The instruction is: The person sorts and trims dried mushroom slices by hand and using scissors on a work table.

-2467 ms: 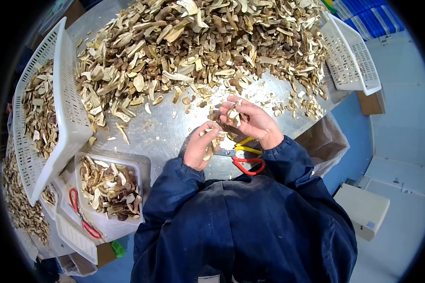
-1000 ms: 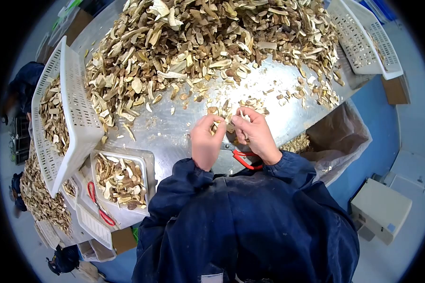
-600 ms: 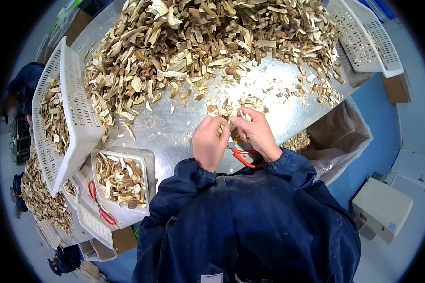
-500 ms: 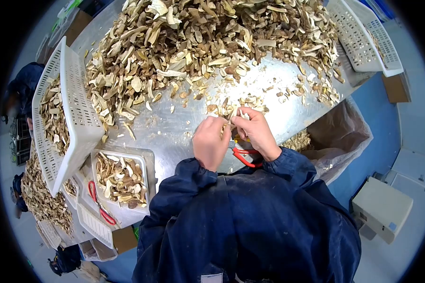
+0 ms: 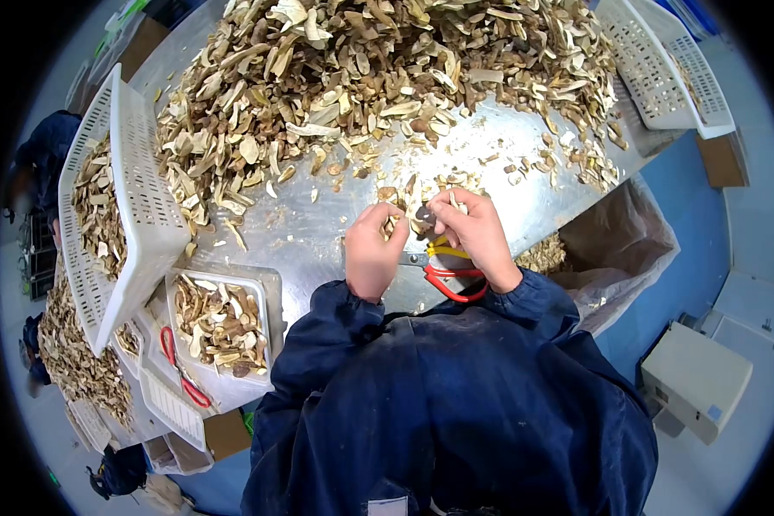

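My left hand is closed in a pinch, with a small dried mushroom slice showing between thumb and forefinger. Just to its right, my right hand pinches a pale slice of dried mushroom. The two hands are apart. Beneath and between them lie scissors with red and yellow handles, partly covered by my right hand. Loose mushroom pieces sit on the metal table just beyond my fingertips. A large heap of dried mushroom slices covers the far part.
At left, a white perforated basket stands tilted, holding slices. Near it are a white tray of slices and red-handled scissors. Another basket stands far right; a lined box is below the table edge. People work at far left.
My hands have moved apart, my left slightly left and my right slightly right. More of the scissors and the mushroom pieces between the hands now shows.
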Demonstrator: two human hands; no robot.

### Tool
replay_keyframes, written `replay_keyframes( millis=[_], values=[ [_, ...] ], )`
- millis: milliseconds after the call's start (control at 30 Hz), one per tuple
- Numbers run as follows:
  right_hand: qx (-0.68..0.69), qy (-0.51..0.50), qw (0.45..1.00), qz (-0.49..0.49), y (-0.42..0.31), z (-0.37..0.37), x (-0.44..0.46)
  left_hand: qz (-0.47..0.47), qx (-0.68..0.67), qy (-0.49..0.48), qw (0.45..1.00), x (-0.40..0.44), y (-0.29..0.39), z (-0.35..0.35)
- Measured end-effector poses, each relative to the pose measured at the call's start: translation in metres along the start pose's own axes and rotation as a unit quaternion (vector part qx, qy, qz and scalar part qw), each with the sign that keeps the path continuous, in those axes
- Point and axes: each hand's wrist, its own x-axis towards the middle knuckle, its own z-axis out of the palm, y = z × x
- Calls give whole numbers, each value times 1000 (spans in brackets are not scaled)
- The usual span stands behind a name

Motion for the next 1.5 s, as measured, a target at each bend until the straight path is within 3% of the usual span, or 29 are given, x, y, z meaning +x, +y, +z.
replay_keyframes(
  millis=[200,467,567,667,767,900,1100,1167,1367,1400,1467,1500],
  values=[
    [-75,-20,996,-39,15,4,3,28,46,-23,998,-5,10,2],
    [-68,13,997,-30,25,6,3,118,204,8,972,-13,8,16],
    [-50,-2,999,-8,25,1,3,115,195,17,974,-12,9,15],
    [-15,-7,1000,2,9,3,-3,33,66,-22,997,-8,8,7],
    [-19,-8,999,-28,11,1,-4,-2,22,-63,998,-6,6,2],
    [-64,-18,997,-25,15,-6,-2,15,27,-89,996,-7,9,1],
    [-194,68,971,-123,33,-1,-1,27,108,-88,990,-14,13,10],
    [-157,62,980,-101,35,-2,-5,34,149,-83,985,-14,15,12],
    [21,-51,998,20,27,-25,-13,81,104,-113,985,-15,11,13],
    [108,-11,994,33,27,-30,-13,66,49,-140,987,-15,7,13],
    [284,-42,957,-28,29,-60,-3,36,-61,-191,979,-13,-1,12],
    [342,-44,936,-76,29,-72,6,-72,-125,-246,959,-10,0,6]
  ],
)
